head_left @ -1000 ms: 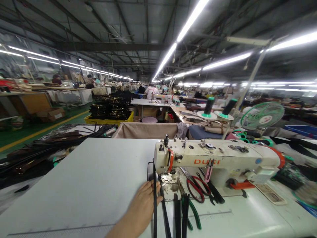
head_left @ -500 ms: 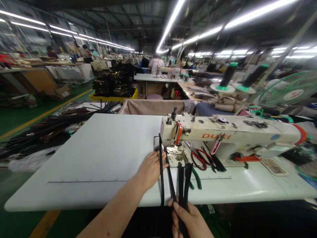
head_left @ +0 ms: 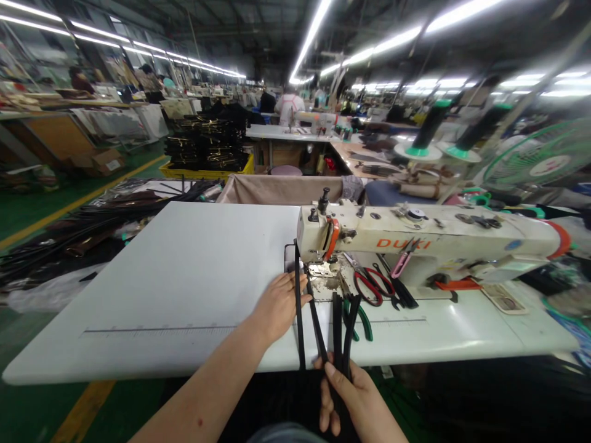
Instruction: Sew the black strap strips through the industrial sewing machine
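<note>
Crossing one pale worktop (head_left: 184, 264), lit workshop (head_left: 258, 55) beyond: black straps (head_left: 300, 332), at least four, six o'clock; left hand (head_left: 278, 306) flat against them; right hand (head_left: 348, 391) closed round several; sewing machine (head_left: 429, 237), one, three o'clock; thread cones (head_left: 429, 129), two, two o'clock.

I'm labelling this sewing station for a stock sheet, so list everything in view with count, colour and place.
Table: one, white, foreground
Sewing machine: one, cream with orange, on table
Black strips: several, black, across table's front edge
Scissors: one, red-handled, beside machine
Handled tool: one, green, behind strips
Thread cones: two, black with green, behind machine
Fan: one, green, far right
Fabric-sided bin: one, beige, beyond table
Crate: one, yellow, beyond table, left
Background people, machines, materials: several, mixed, too blurred to count
Left hand: one, bare, on strips
Right hand: one, bare, gripping strips
</note>
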